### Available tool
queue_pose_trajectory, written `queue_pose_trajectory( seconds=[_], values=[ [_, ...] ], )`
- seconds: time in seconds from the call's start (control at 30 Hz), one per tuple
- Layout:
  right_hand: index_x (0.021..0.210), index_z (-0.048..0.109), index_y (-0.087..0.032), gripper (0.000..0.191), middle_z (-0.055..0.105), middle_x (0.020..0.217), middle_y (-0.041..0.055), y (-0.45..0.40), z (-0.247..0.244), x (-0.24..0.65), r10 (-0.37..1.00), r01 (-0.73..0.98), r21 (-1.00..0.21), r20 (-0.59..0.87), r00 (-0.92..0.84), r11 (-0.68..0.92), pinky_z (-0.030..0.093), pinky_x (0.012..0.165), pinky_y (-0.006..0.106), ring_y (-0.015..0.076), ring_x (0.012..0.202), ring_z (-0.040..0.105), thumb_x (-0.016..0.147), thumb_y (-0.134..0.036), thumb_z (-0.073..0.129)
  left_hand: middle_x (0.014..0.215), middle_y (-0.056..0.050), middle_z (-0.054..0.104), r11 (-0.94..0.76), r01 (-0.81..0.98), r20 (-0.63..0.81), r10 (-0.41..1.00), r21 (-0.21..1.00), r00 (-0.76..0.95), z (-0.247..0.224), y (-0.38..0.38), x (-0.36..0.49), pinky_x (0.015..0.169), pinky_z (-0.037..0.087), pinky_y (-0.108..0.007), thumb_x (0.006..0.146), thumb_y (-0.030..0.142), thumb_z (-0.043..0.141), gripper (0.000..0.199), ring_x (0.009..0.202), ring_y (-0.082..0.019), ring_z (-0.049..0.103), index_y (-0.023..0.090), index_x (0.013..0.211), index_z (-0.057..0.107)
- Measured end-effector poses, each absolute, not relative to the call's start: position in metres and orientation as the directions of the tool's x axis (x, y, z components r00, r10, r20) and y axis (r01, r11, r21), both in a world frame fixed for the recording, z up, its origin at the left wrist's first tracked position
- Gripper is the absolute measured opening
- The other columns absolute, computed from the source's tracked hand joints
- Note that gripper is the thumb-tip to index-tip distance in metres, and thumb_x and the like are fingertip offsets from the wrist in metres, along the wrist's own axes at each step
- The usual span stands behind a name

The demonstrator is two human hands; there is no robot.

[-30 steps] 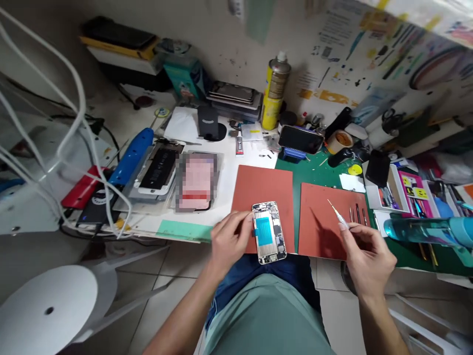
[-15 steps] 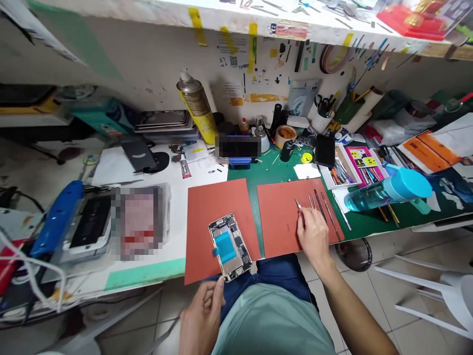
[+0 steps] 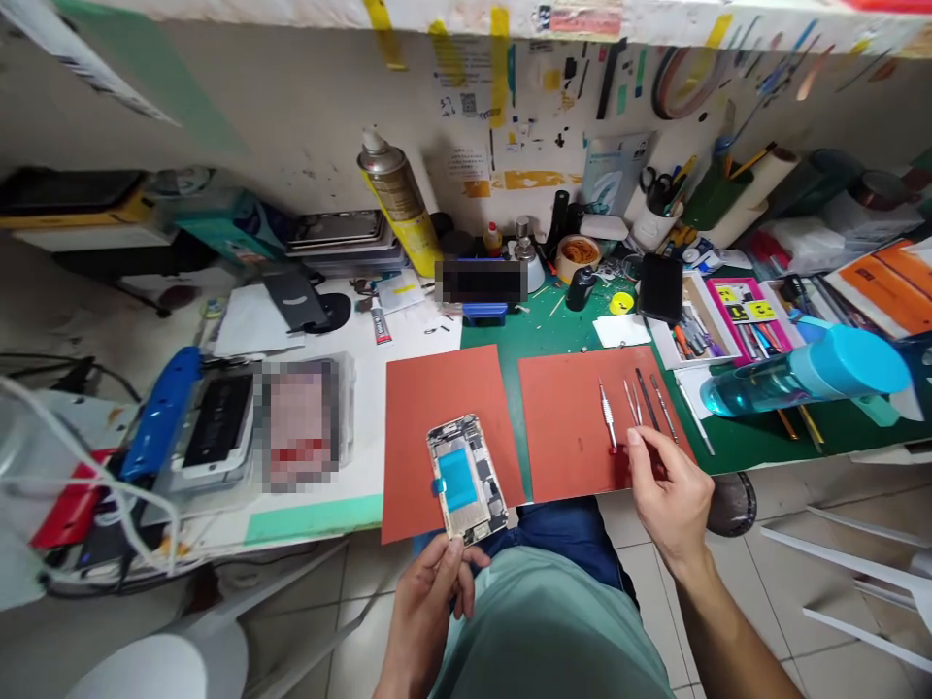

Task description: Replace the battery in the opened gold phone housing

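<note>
My left hand (image 3: 437,592) pinches the bottom edge of an opened phone housing (image 3: 470,481), its thumb on top. Circuit parts and a blue film patch show inside the housing, which is over the left reddish-brown mat (image 3: 451,374) and its front edge. Over the right mat (image 3: 557,417), my right hand (image 3: 674,490) has thumb and forefinger closed on the near end of a pair of tweezers (image 3: 633,400). A screwdriver (image 3: 607,416) with a silver handle and red end lies left of the tweezers. Two thin tools (image 3: 647,398) lie just to their right.
A blue water bottle (image 3: 815,374) lies on the right, near a pen box (image 3: 699,335). A yellow spray can (image 3: 400,199) leans at the back. A white phone (image 3: 215,422) and a blue tool (image 3: 169,408) are on the left. Above runs a shelf edge (image 3: 291,15).
My right hand has let go of the screwdriver, now on the mat, and moved right to the tweezers. My left hand still holds the phone housing. The view has shifted slightly.
</note>
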State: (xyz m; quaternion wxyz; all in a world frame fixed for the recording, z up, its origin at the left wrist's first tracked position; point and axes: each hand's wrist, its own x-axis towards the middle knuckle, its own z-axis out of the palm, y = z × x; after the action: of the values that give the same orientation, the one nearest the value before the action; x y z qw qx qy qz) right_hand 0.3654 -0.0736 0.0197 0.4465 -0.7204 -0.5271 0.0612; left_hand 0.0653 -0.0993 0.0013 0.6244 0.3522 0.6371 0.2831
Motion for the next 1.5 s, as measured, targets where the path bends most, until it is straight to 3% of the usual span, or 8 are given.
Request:
queue_pose_trajectory(
  seconds=[0.1,0.17,0.23,0.4,0.67,1.0,1.2,1.5],
  values=[
    [0.117,0.078,-0.021,0.029,0.081,0.094,0.0064,-0.084,0.024,0.341,0.959,0.309,-0.939,-0.063,0.277,-0.151,0.058,0.060,0.027,0.0154,0.062,0.069,0.105,-0.045,0.067,0.057,-0.002,0.064,0.564,0.056,-0.567,0.820,0.824,0.082,0.012,-0.101,0.069,0.054,0.040,-0.026,0.096,0.072,0.064,0.058,0.047,-0.012,0.048,0.017,0.077,0.068],
    [0.131,0.072,-0.021,0.043,0.080,0.106,0.0090,-0.086,0.022,0.317,0.959,0.055,-0.957,-0.282,0.035,-0.284,0.058,0.059,0.028,0.0137,0.060,0.066,0.103,-0.053,0.067,0.056,-0.001,0.063,0.550,0.063,-0.554,0.824,0.833,0.122,0.018,-0.101,0.073,0.060,0.044,-0.026,0.099,0.069,0.061,0.056,0.050,-0.012,0.051,0.017,0.081,0.069],
    [0.137,0.069,-0.021,0.051,0.078,0.105,0.0084,-0.086,0.018,0.294,0.917,-0.112,-0.915,-0.368,-0.153,-0.386,0.054,0.057,0.027,0.0118,0.058,0.063,0.101,-0.056,0.070,0.057,-0.001,0.063,0.519,0.091,-0.527,0.836,0.850,0.153,0.021,-0.103,0.075,0.059,0.043,-0.026,0.102,0.068,0.057,0.056,0.051,-0.013,0.052,0.016,0.084,0.070],
    [0.119,0.076,-0.017,0.041,0.064,0.067,-0.0013,-0.082,0.008,0.268,0.880,-0.255,-0.850,-0.401,-0.257,-0.462,0.042,0.054,0.025,0.0116,0.055,0.058,0.101,-0.053,0.071,0.065,-0.002,0.066,0.407,0.155,-0.431,0.886,0.900,0.171,0.026,-0.111,0.073,0.062,0.043,-0.025,0.107,0.061,0.055,0.051,0.059,-0.013,0.055,0.017,0.090,0.073],
    [0.125,0.075,-0.018,0.036,0.067,0.069,-0.0003,-0.088,0.003,0.267,0.859,-0.291,-0.817,-0.417,-0.299,-0.498,0.040,0.054,0.026,0.0120,0.055,0.058,0.103,-0.046,0.072,0.097,-0.008,0.076,0.336,0.008,-0.336,0.942,0.942,-0.017,0.044,-0.088,0.070,0.080,0.052,-0.028,0.108,0.055,0.057,0.045,0.086,-0.019,0.065,0.015,0.115,0.077],
    [0.116,0.077,-0.019,0.033,0.065,0.066,-0.0016,-0.086,0.015,0.262,0.862,-0.237,-0.838,-0.431,-0.266,-0.492,0.044,0.056,0.025,0.0116,0.056,0.059,0.102,-0.049,0.072,0.082,-0.002,0.069,0.357,-0.042,-0.357,0.934,0.933,0.001,0.048,-0.078,0.074,0.069,0.047,-0.024,0.101,0.050,0.070,0.036,0.074,-0.014,0.056,0.016,0.092,0.076],
    [0.112,0.077,-0.020,0.034,0.054,0.060,-0.0044,-0.087,0.022,0.261,0.883,-0.245,-0.852,-0.418,-0.213,-0.463,0.053,0.060,0.028,0.0179,0.061,0.070,0.104,-0.052,0.068,0.090,-0.003,0.072,0.366,-0.087,-0.365,0.931,0.927,0.023,0.044,-0.081,0.075,0.077,0.049,-0.024,0.104,0.046,0.068,0.031,0.082,-0.015,0.060,0.017,0.100,0.078],
    [0.108,0.077,-0.020,0.034,0.058,0.061,-0.0028,-0.087,0.024,0.260,0.892,-0.189,-0.878,-0.402,-0.204,-0.439,0.055,0.061,0.029,0.0199,0.064,0.074,0.107,-0.051,0.063,0.091,-0.004,0.076,0.377,-0.130,-0.381,0.925,0.917,-0.005,0.044,-0.080,0.076,0.077,0.052,-0.024,0.102,0.047,0.071,0.031,0.083,-0.016,0.063,0.018,0.102,0.081]
  ],
)
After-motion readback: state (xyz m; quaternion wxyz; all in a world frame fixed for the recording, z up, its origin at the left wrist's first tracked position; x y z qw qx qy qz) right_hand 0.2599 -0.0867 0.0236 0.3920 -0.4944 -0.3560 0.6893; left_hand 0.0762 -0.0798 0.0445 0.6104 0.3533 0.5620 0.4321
